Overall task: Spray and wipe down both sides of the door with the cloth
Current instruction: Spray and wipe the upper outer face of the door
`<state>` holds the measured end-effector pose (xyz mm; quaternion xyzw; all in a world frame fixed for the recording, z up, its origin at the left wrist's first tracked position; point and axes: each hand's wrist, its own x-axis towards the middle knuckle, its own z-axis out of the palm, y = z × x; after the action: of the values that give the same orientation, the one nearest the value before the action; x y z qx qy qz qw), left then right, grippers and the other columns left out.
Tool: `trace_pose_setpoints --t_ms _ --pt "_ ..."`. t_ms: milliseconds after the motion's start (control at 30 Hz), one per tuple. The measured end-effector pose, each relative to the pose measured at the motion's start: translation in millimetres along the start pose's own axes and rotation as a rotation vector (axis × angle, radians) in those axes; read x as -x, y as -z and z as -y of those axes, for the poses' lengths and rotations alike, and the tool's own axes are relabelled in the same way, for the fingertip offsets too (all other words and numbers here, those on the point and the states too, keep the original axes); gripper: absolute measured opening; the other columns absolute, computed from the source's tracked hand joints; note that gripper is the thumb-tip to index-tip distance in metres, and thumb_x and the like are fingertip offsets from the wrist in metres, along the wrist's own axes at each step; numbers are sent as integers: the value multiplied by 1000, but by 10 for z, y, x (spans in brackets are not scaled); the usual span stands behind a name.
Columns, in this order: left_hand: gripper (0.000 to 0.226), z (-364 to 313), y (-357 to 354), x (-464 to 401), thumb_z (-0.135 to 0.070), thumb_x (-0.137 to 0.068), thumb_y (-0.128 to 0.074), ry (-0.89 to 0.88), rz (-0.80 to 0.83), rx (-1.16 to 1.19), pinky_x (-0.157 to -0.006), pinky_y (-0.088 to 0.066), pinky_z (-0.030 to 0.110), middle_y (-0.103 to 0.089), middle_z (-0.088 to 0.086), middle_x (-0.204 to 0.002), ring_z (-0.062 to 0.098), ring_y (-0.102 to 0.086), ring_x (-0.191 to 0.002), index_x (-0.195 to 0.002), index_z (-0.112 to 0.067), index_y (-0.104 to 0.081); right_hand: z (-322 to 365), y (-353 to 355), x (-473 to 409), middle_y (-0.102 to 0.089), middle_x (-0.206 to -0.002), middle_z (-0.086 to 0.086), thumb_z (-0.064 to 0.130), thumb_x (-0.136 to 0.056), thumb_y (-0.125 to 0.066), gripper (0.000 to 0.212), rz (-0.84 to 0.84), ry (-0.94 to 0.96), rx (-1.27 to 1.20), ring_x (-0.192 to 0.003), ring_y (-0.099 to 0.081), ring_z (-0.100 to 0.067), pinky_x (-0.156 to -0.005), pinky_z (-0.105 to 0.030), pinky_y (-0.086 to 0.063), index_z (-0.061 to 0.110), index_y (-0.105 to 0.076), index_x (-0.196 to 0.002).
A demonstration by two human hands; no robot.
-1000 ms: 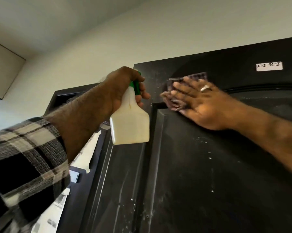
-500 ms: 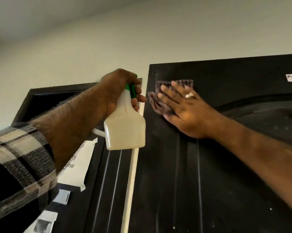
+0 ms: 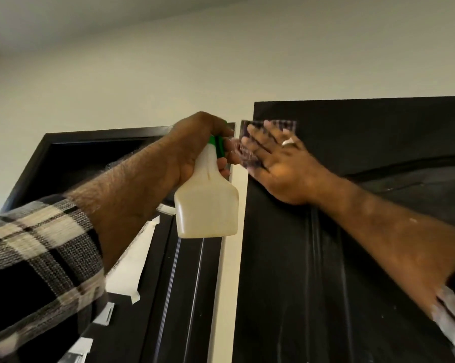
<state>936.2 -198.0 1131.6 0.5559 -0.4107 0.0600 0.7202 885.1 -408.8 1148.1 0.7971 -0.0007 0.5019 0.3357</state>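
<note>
Curled around the neck of one pale spray bottle (image 3: 206, 203), the left hand (image 3: 194, 145) grips it just left of the door edge. One right hand (image 3: 278, 163), fingers straight, presses one dark cloth (image 3: 250, 127) flat on the black door (image 3: 352, 258) at its top left corner. One ring (image 3: 288, 142) shows. One plaid sleeve (image 3: 37, 263) lies near left.

Pale wall (image 3: 168, 82) above and behind. Dark doorframe (image 3: 95, 132) at left, with white paper sheets (image 3: 128, 268) taped on a dark surface below it. Pale strip of wall (image 3: 222, 284) running down the middle.
</note>
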Motion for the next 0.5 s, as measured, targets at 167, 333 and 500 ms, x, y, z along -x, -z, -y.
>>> trace_pose_setpoints --t_ms 167,333,500 --pt "16 21 163 37 -26 -89 -66 19 17 26 -55 -58 28 -76 14 -88 16 -60 -50 -89 -11 -68 -507 -65 240 -9 -180 7 65 -101 -18 78 -170 -103 21 -167 -1 -19 -134 -38 6 30 -23 -171" --pt "14 43 245 10 -23 -90 -66 0 -9 25 -53 -56 27 -73 15 -88 16 -59 -45 -88 -9 -68 -494 168 -638 -1 -181 0 58 -111 -25 69 -155 -406 -92 -166 5 -29 -133 -57 4 27 -13 -172" --pt "15 94 301 -28 -25 -89 -67 9 -30 -13 -55 -56 27 -75 15 -86 16 -58 -48 -87 -10 -69 22 42 -527 8 -180 6 56 -113 -21 65 -91 -136 -31 -165 17 -23 -132 -50 14 32 -5 -172"
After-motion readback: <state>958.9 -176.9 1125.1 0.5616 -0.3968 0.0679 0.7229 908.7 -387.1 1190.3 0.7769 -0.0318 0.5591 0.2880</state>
